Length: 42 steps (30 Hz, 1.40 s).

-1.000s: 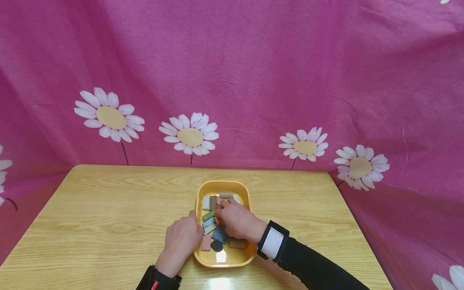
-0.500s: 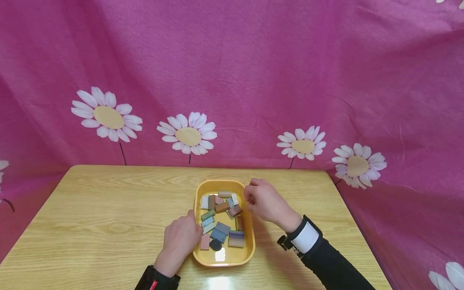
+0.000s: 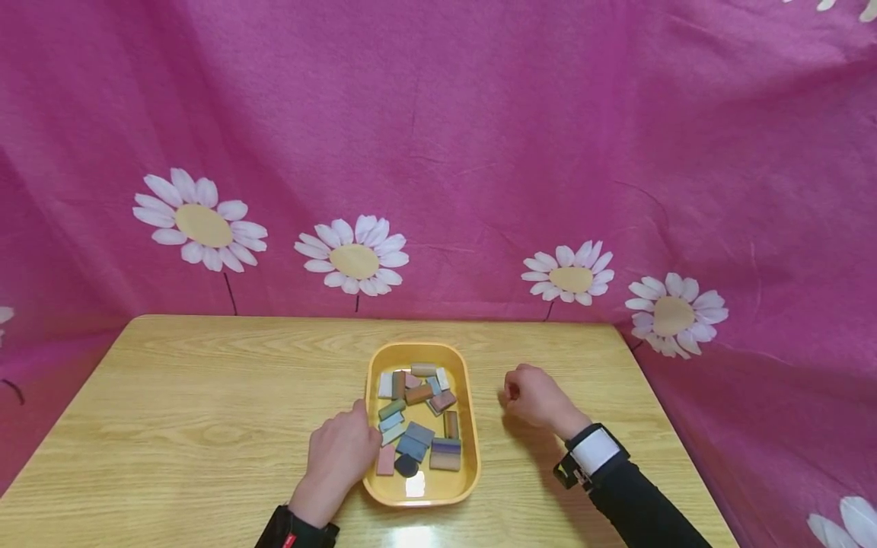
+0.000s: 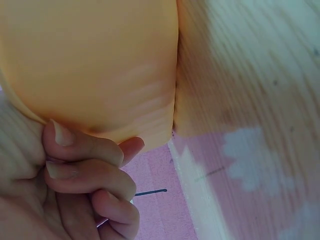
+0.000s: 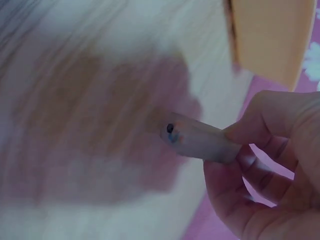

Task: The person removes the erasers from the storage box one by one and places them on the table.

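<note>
We see the right hand (image 3: 537, 396) pinching a small block (image 5: 197, 140) right of the tray (image 3: 470, 396), fingers curled; left hand (image 3: 340, 450) grips the tray's left wall.

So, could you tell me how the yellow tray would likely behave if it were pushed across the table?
The yellow tray looks like thin, glossy plastic, so it would probably slide easily on the smooth wooden table. It is low and wide, so unlikely to tip. The loose small blocks inside would probably shift. The left hand at its rim probably steadies it.
</note>
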Each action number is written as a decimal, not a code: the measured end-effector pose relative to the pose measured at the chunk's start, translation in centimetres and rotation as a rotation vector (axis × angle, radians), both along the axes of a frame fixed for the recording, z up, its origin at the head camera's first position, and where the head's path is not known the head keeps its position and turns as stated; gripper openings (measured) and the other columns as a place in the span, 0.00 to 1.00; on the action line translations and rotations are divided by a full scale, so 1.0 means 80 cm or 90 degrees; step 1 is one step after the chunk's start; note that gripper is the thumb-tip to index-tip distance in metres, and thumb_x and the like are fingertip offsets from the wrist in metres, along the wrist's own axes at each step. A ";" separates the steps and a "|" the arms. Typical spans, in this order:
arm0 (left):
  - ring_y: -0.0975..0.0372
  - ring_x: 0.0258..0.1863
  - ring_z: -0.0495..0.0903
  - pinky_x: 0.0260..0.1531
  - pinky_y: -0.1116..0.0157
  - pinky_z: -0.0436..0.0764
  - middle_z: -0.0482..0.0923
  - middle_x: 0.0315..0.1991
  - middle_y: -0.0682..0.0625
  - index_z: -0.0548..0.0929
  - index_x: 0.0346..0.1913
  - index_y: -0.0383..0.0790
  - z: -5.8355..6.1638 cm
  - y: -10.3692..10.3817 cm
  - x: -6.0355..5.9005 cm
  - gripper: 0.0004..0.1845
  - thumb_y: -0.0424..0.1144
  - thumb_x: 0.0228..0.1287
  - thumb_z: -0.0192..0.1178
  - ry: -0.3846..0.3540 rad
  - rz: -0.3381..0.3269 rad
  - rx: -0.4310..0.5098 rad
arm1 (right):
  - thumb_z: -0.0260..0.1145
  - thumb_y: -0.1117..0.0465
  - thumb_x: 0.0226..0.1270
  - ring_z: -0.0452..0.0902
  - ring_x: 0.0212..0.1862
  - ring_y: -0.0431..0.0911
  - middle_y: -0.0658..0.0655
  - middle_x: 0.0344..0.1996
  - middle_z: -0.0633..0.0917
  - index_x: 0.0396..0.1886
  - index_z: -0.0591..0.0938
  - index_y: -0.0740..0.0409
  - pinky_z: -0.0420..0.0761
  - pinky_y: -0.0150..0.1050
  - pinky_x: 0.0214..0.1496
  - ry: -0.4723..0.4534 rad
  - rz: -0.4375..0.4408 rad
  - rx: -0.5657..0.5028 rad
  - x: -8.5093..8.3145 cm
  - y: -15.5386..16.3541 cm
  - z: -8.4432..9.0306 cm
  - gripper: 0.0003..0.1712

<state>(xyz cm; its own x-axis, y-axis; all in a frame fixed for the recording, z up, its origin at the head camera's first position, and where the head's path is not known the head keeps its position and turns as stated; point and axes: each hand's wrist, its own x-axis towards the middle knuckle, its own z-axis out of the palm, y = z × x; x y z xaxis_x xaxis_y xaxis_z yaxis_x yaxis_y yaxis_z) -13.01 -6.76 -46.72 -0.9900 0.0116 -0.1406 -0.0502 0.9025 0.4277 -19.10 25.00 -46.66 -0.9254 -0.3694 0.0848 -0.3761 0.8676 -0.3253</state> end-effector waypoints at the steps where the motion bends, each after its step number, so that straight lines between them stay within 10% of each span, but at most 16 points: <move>1: 0.57 0.20 0.72 0.19 0.60 0.67 0.74 0.23 0.46 0.77 0.49 0.30 0.000 0.000 0.000 0.17 0.39 0.62 0.56 0.002 -0.001 0.003 | 0.69 0.71 0.42 0.65 0.26 0.42 0.48 0.20 0.70 0.16 0.74 0.51 0.66 0.36 0.30 -0.015 -0.012 -0.004 -0.001 0.004 -0.003 0.13; 11: 0.57 0.19 0.72 0.18 0.60 0.67 0.74 0.23 0.46 0.78 0.47 0.31 0.000 0.001 0.003 0.16 0.39 0.62 0.56 0.024 -0.007 0.001 | 0.67 0.73 0.39 0.69 0.28 0.43 0.49 0.22 0.76 0.22 0.78 0.54 0.69 0.37 0.32 -0.073 -0.066 -0.032 -0.002 0.020 -0.012 0.12; 20: 0.57 0.19 0.72 0.17 0.60 0.66 0.73 0.22 0.47 0.78 0.47 0.30 -0.001 0.000 0.003 0.16 0.39 0.61 0.56 0.024 -0.009 0.005 | 0.69 0.65 0.49 0.71 0.29 0.44 0.50 0.25 0.76 0.27 0.81 0.54 0.74 0.41 0.35 -0.003 -0.048 0.019 -0.005 0.011 0.004 0.05; 32: 0.57 0.19 0.71 0.18 0.61 0.66 0.73 0.22 0.46 0.77 0.49 0.29 0.000 0.000 0.003 0.17 0.39 0.63 0.56 0.017 -0.001 0.002 | 0.70 0.61 0.53 0.79 0.40 0.48 0.54 0.37 0.84 0.41 0.84 0.56 0.78 0.45 0.45 0.024 0.052 0.072 -0.029 -0.084 0.082 0.13; 42: 0.56 0.22 0.73 0.20 0.59 0.69 0.76 0.26 0.44 0.77 0.52 0.29 0.000 0.000 0.002 0.19 0.39 0.62 0.56 0.005 -0.002 0.008 | 0.70 0.57 0.60 0.78 0.43 0.47 0.54 0.42 0.83 0.48 0.84 0.56 0.77 0.44 0.50 -0.063 0.132 0.065 -0.039 -0.155 0.075 0.17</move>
<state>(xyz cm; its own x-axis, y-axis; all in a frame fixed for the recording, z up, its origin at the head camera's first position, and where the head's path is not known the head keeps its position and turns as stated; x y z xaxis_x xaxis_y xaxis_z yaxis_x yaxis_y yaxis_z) -12.85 -6.73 -46.72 -0.9910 0.0160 -0.1329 -0.0445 0.8971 0.4397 -22.18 12.58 -40.66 -0.8310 -0.5540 -0.0496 -0.5202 0.8056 -0.2835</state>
